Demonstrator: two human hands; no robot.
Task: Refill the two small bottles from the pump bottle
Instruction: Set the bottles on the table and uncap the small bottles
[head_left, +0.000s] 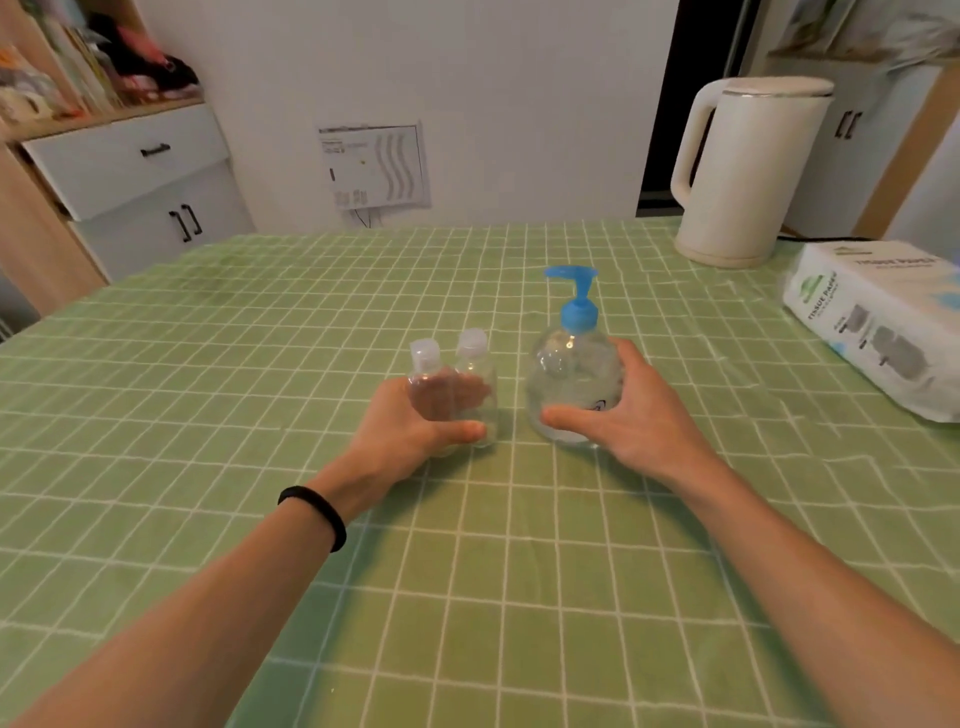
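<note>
Gripping both small clear plastic bottles (452, 387) together, capped and upright, the left hand (410, 426) wraps them mid-table. Right hand (628, 410) cups the round transparent pump bottle (571, 374), blue pump head on top, standing just beside them on green checked tablecloth (260, 364).

Both forearms are bare and sleeveless, with a thin black band (317, 512) around the left wrist.

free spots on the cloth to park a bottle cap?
Bare cloth left of the small bottles and in front, between the forearms. Crowded at right: kettle, tissue pack. The bottles-to-pump bottle gap is narrow.
</note>
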